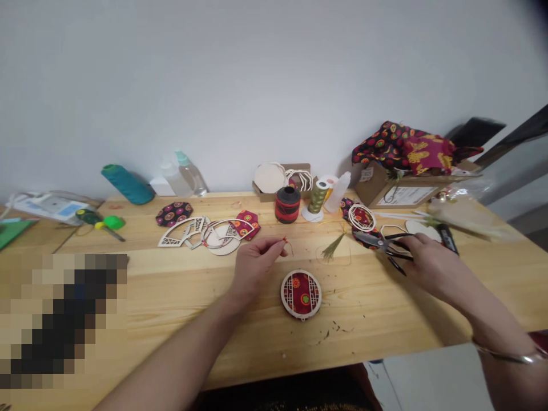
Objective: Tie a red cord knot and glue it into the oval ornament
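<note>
My left hand [259, 260] is closed in a pinch on a short red thread [286, 241], whose loose end curls below the fingertips. My right hand [432, 262] grips scissors [381, 242] by their black handles, with the grey blades pointing left over patterned fabric pieces. Between and nearer than the hands lies a round ornament [301, 294], a pale wooden lattice frame over dark red patterned fabric. A green tassel [334, 246] rests on the table between the two hands.
Behind the hands stand a black-and-red thread spool [287, 205], a gold-green ribbon spool [318, 200] and a cardboard box [385, 191] topped with fabric. Wooden fan and ring cutouts [184, 233] lie left. A teal thread cone [128, 185] and a screwdriver [100, 224] are farther left. Dark scraps dot the front.
</note>
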A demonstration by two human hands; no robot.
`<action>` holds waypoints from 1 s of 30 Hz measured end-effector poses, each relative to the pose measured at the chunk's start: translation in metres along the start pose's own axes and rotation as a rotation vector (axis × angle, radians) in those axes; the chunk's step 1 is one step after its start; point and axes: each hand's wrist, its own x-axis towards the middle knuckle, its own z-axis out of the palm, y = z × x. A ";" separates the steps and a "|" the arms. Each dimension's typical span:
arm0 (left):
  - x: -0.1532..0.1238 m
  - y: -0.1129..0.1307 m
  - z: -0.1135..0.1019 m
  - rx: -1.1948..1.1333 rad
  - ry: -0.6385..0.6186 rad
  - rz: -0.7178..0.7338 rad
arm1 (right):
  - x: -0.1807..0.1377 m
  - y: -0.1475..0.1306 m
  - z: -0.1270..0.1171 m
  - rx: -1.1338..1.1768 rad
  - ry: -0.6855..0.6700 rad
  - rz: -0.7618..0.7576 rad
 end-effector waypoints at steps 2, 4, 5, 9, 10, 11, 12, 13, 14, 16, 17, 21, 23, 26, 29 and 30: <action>0.000 -0.001 0.000 -0.008 0.000 -0.004 | -0.006 -0.007 -0.008 0.326 -0.049 0.016; 0.001 -0.001 -0.001 -0.010 0.003 0.001 | -0.013 -0.023 -0.014 0.756 -0.159 -0.064; 0.001 -0.002 -0.001 -0.007 0.007 0.010 | -0.018 -0.034 -0.015 0.931 -0.231 -0.132; 0.002 -0.004 -0.002 0.008 0.008 0.059 | -0.039 -0.085 -0.006 1.400 -0.539 -0.340; 0.002 -0.004 -0.002 0.012 0.004 0.076 | -0.043 -0.097 -0.001 1.525 -0.625 -0.332; 0.002 -0.004 -0.002 0.017 0.002 0.091 | -0.046 -0.106 0.004 1.642 -0.741 -0.295; 0.002 -0.005 -0.002 0.020 0.004 0.106 | -0.047 -0.115 0.009 1.741 -0.860 -0.229; 0.001 -0.004 -0.002 0.020 0.009 0.120 | -0.047 -0.121 0.014 1.790 -0.976 -0.181; 0.001 -0.004 -0.002 0.016 0.014 0.132 | -0.046 -0.127 0.018 1.827 -1.047 -0.137; 0.000 -0.004 -0.001 0.001 0.017 0.153 | -0.041 -0.134 0.023 1.865 -1.096 -0.081; -0.001 -0.004 -0.001 -0.006 0.014 0.163 | -0.039 -0.136 0.024 1.873 -1.097 -0.060; -0.004 -0.003 0.000 -0.013 -0.007 0.188 | -0.030 -0.142 0.025 1.881 -1.102 -0.019; -0.005 -0.002 0.000 -0.006 -0.023 0.191 | -0.028 -0.144 0.024 1.882 -1.084 -0.027; -0.007 -0.001 0.001 -0.004 -0.042 0.185 | -0.027 -0.147 0.022 1.858 -1.032 -0.043; -0.007 -0.001 0.002 -0.003 -0.042 0.186 | -0.028 -0.149 0.022 1.808 -0.915 -0.075; -0.007 -0.001 0.002 -0.003 -0.042 0.189 | -0.029 -0.150 0.023 1.780 -0.868 -0.091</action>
